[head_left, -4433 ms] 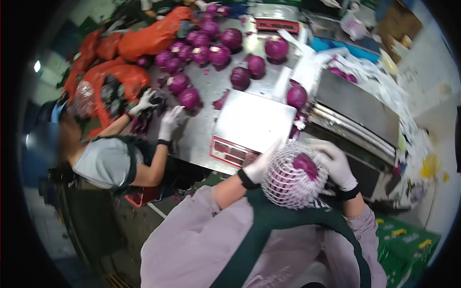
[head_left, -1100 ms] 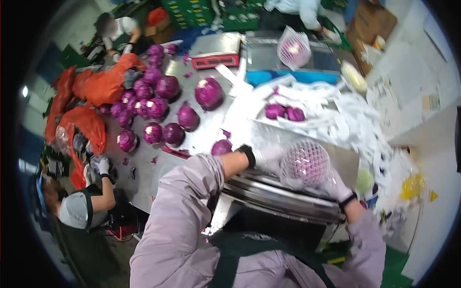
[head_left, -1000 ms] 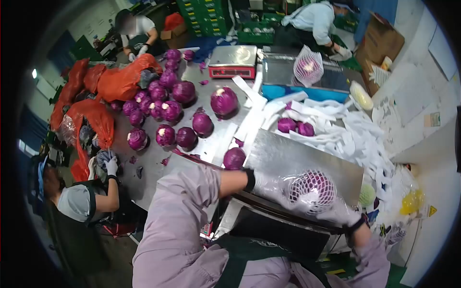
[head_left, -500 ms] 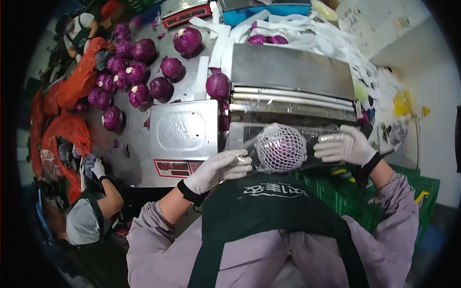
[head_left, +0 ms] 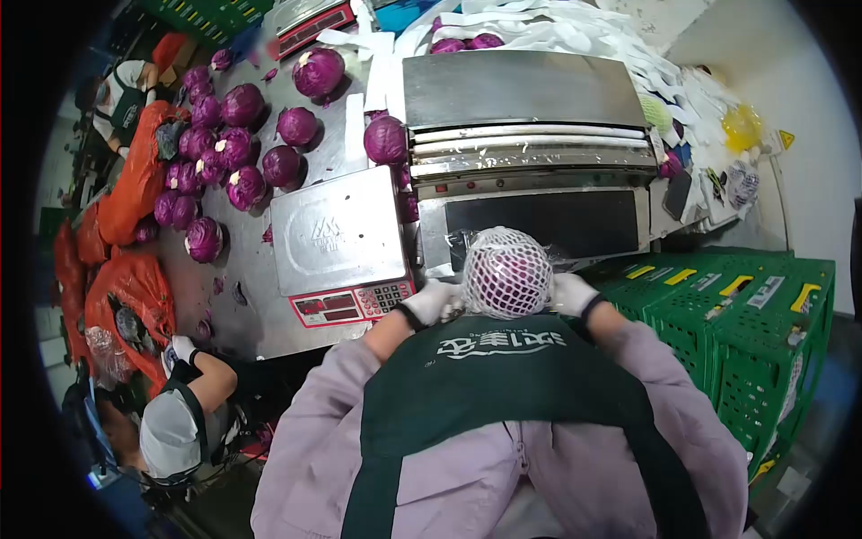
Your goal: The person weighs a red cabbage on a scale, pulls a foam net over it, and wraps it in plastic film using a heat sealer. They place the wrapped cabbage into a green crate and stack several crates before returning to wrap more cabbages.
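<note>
Gloved fingers [head_left: 446, 298] of the left hand [head_left: 431, 303] are curled shut against one flank of the netted red cabbage [head_left: 507, 272]. The right hand [head_left: 567, 293] closes on the other flank, so the head sits pinched between them, tight to the green apron [head_left: 503, 395] at chest height. It looks dense and heavy for its bulk, and hard rather than squashy. The white foam mesh gives grip, though any film over it would be slick, so cupping it low on both sides seems the sound hold. Over at the left a co-worker [head_left: 171, 431] bends beside orange sacks [head_left: 126, 193]. Next to them, loose cabbages [head_left: 238, 135] crowd the steel table [head_left: 238, 310]. A scale [head_left: 337, 235] stands just left of the held head. The wrapping machine [head_left: 530, 135] is straight ahead, its dark plate [head_left: 548, 220] nearest the cabbage, and green crates [head_left: 745, 305] hem in the right side.
</note>
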